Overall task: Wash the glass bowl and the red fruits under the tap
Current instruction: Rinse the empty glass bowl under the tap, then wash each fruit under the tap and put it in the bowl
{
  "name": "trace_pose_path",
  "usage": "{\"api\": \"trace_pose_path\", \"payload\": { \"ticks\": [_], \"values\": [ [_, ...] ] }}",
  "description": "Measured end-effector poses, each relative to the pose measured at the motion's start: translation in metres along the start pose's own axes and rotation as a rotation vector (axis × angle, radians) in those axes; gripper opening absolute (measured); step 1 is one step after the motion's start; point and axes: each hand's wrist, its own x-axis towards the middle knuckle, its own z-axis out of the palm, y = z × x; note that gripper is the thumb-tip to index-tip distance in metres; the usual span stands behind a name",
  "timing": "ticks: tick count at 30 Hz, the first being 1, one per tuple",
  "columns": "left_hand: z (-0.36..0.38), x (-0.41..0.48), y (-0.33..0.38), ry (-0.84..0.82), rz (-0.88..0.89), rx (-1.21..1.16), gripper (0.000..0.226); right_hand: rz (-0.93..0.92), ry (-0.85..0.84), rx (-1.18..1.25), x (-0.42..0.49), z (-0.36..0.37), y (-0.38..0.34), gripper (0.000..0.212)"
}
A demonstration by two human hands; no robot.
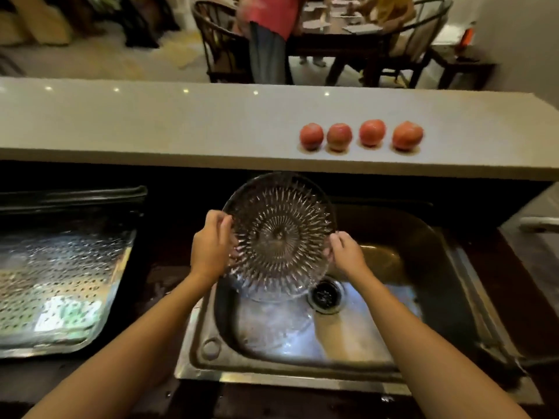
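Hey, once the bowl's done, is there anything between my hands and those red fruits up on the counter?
Nothing visible blocks them. The four red fruits sit in an open row on the pale counter, beyond the glass bowl that the left hand and right hand hold over the sink.

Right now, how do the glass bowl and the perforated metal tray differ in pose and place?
The glass bowl is tilted, held over the sink by the left hand and the right hand; the perforated metal tray lies flat on the dark counter, untouched. The bowl is round and clear; the tray is rectangular and opaque. Both glint.
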Motion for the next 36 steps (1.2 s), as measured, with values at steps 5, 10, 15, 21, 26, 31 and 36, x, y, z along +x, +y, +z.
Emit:
{"api": "trace_pose_path", "payload": {
  "ticks": [5,10,15,21,26,31,36],
  "values": [
    [-0.039,-0.013,-0.051,-0.021,-0.293,0.001,0.032,-0.041,0.028,0.050,-0.010,0.068,-0.013,0.029],
    [-0.066,-0.014,-0.091,-0.003,-0.458,0.095,0.058,0.002,-0.036,-0.051,-0.011,0.123,-0.027,0.013],
    [-0.076,-0.016,-0.114,-0.038,-0.552,0.147,0.066,0.045,0.000,-0.047,-0.010,0.162,-0.031,0.030],
    [-0.077,-0.018,-0.131,-0.177,-0.437,0.458,0.071,0.026,0.046,-0.068,-0.011,0.181,-0.024,0.030],
    [-0.073,-0.022,-0.130,-0.219,-0.434,0.564,0.065,0.052,0.036,-0.049,-0.010,0.182,-0.020,0.027],
    [-0.074,-0.022,-0.128,-0.329,-0.375,0.608,0.072,0.110,-0.077,-0.031,-0.005,0.170,-0.025,0.033],
    [-0.069,-0.008,-0.073,-0.415,-0.187,0.489,0.053,0.129,-0.152,-0.184,-0.002,0.136,-0.047,0.038]
  ]
}}
